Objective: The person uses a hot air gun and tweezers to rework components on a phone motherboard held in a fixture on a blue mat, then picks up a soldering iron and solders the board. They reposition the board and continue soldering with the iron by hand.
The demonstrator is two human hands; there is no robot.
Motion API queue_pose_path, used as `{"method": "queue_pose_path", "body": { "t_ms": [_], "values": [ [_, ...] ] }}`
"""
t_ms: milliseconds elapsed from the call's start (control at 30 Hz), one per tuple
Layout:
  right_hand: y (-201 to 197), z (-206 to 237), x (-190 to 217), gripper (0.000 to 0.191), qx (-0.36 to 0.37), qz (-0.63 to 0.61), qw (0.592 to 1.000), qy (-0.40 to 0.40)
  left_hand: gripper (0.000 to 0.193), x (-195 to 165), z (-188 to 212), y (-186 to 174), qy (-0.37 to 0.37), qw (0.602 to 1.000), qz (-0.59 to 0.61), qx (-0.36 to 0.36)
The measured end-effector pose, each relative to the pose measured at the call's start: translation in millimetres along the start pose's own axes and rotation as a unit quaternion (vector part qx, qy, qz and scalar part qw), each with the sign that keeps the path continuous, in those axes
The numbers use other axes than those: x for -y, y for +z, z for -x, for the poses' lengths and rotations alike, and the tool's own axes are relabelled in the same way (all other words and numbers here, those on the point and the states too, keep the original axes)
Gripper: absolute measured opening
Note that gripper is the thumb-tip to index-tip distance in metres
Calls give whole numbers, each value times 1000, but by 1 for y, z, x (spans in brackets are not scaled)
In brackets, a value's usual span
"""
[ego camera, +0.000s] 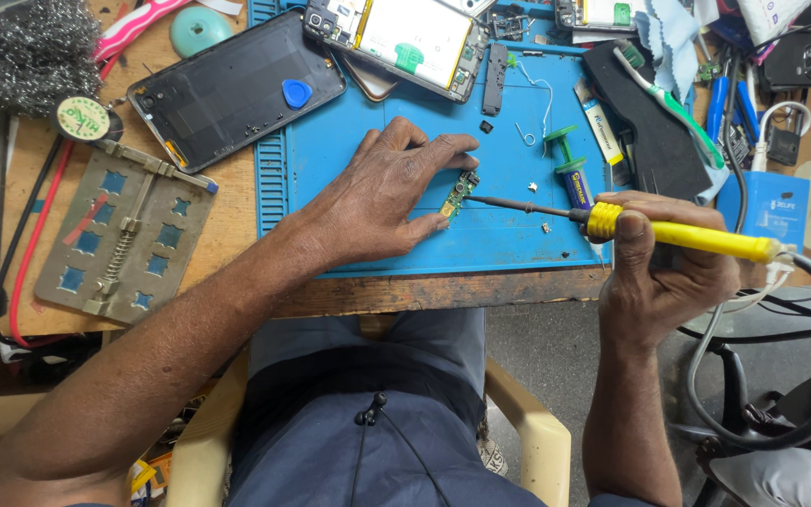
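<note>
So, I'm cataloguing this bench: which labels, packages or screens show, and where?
Round tin, far left: green-and-cream label.
Phone screen panel, upper left: black rectangle, blue pick on it.
Syringe tube, beside the soldering iron: blue label.
Blue box, right: white marking.
</note>
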State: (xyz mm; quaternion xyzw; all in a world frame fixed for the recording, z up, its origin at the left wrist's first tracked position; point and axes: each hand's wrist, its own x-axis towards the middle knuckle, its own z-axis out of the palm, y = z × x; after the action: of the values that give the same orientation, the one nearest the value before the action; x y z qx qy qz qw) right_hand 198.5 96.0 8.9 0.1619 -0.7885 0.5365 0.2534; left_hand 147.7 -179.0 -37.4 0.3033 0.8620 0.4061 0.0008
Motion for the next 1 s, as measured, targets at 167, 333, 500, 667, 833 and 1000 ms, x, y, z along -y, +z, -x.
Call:
{"method": "queue_pose_path", "body": {
  "t_ms": [167, 333, 500, 667, 833, 1000],
  "values": [
    [1, -2, 3, 26, 6, -7, 1000, 4, 81, 0, 2, -1, -1, 1000, 3, 5],
    [2, -7, 4, 25, 5, -25, 999, 29, 81, -2, 1, -2, 0, 1000, 3, 1],
    [1, -14, 1, 24, 7, -21, 999, 43, 80, -2, 1, -3, -6, 1000, 2, 8],
    [-4, -18, -1, 26, 26, 4, 999, 47, 80, -1, 1, -1, -5, 1000, 2, 8],
    [-6, -23, -6, 27, 32, -9, 998, 62, 81, 1, 0, 0, -2, 1000, 2, 4],
    [-9, -28, -12, 27, 45, -41, 996, 73, 80, 0, 0, 0, -4, 1000, 1, 8]
  ]
}}
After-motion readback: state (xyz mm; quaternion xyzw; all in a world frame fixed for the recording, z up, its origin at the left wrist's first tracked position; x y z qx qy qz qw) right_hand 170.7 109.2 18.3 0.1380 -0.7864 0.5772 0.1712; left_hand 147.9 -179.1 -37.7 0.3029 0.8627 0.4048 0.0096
